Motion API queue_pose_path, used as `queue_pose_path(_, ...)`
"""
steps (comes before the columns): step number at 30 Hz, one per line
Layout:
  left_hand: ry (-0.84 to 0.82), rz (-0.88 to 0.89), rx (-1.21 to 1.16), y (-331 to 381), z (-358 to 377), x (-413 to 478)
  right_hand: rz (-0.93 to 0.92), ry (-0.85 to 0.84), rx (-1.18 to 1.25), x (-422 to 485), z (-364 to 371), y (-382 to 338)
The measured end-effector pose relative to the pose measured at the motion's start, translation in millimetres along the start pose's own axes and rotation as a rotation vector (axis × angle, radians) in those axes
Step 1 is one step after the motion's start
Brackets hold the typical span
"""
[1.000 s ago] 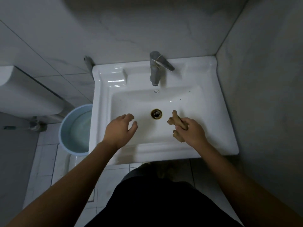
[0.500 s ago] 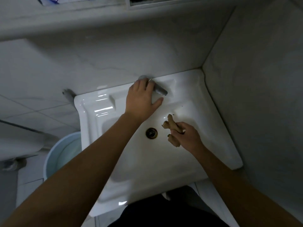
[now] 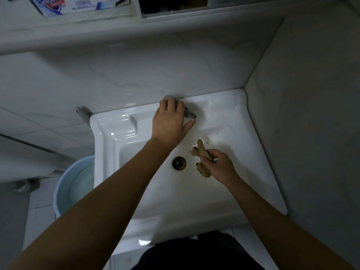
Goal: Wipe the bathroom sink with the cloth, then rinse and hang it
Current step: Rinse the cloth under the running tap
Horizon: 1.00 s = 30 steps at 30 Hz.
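At the sink [image 3: 243,152]: rinse step, I judge.
Left hand [image 3: 169,121]: clasping tap [image 3: 190,114].
Right hand [image 3: 220,165]: clenched on cloth [image 3: 201,152].
Next: start water.

Left hand [image 3: 169,121] is resting palm-down over the tap [image 3: 190,114] at the back rim of the white sink [image 3: 253,152], fingers draped on the lever, thumb lying beside the spout tip. Right hand [image 3: 220,165] is gripping a twisted brown cloth [image 3: 200,151] above the basin, just right of the drain [image 3: 178,162]; cloth ends are sticking out on both sides of the fist. A pale blue bucket [image 3: 62,184] is standing on the floor left of the sink.
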<state>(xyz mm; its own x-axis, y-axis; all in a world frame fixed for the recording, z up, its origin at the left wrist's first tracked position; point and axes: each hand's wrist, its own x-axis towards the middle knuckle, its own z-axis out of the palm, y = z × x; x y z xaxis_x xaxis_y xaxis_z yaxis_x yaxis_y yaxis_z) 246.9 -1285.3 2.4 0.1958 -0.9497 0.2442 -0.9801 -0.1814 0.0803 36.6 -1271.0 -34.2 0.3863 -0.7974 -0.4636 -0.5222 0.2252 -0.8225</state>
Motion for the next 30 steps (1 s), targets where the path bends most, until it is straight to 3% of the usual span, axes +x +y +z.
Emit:
queue_pose_path(17, 0.0, -0.008, -0.046, -7.5, -7.6, 2.7, -0.036, -0.013, -0.118, 13.6, 1.3, -1.8)
queue_pose_path(22, -0.068, -0.052, -0.244, -17.1, -19.5, 2.8, -0.017, -0.014, -0.129, 20.2, 8.4, 2.2)
queue_pose_path(27, 0.052, -0.483, -0.531, -38.0, -19.7, -61.2, 0.045, -0.061, -0.152, 37.0, 22.9, 4.1)
queue_pose_path(30, -0.171, -0.773, -0.65, -49.2, 5.0, -102.4, 0.135, -0.136, -0.069, 52.0, 38.1, 0.1)
